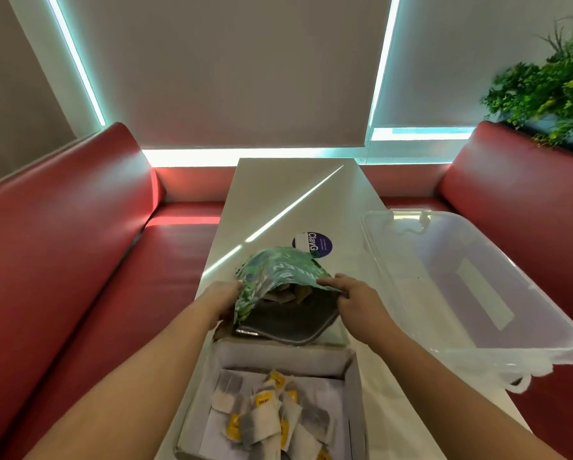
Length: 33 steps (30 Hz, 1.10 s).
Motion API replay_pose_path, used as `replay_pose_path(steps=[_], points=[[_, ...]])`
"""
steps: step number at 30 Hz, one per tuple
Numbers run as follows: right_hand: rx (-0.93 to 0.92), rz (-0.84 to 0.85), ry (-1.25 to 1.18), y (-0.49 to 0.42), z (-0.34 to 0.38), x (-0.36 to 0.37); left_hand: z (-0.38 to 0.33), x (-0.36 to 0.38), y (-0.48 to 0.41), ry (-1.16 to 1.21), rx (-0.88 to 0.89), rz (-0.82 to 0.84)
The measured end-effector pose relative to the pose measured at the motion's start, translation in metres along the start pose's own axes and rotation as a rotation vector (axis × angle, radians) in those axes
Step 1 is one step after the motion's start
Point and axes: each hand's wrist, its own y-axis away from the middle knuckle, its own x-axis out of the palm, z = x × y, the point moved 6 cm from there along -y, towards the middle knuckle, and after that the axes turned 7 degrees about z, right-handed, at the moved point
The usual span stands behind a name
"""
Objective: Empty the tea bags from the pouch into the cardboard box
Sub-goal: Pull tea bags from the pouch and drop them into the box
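Observation:
A green patterned pouch [278, 270] with a silver lining is held just beyond the far edge of the cardboard box [356, 393], its mouth spread wide toward me. My left hand [223, 300] grips the pouch's left edge and my right hand [358, 300] grips its right edge. A few tea bags [291, 293] show inside the mouth. Several tea bags [268, 416] with yellow tags lie loose on the box floor, near the bottom of the view.
The box stands on a narrow white table [288, 200]. A clear plastic tub [477, 293] sits on the table's right side, overhanging the edge. A round purple sticker [315, 242] lies behind the pouch. Red benches [79, 244] flank the table; a plant [550, 88] stands far right.

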Motion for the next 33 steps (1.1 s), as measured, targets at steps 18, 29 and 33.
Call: replay_pose_path(steps=[18,29,33], points=[[-0.021,0.063,-0.267,0.001,-0.01,0.012,-0.037,0.009,-0.015,-0.104,0.322,-0.314],[-0.397,-0.181,-0.257,0.023,0.029,-0.012,-0.113,-0.025,0.06,0.041,0.81,-0.409],[-0.372,-0.135,-0.278,0.028,0.028,-0.005,-0.096,-0.026,0.057,0.025,0.766,-0.421]])
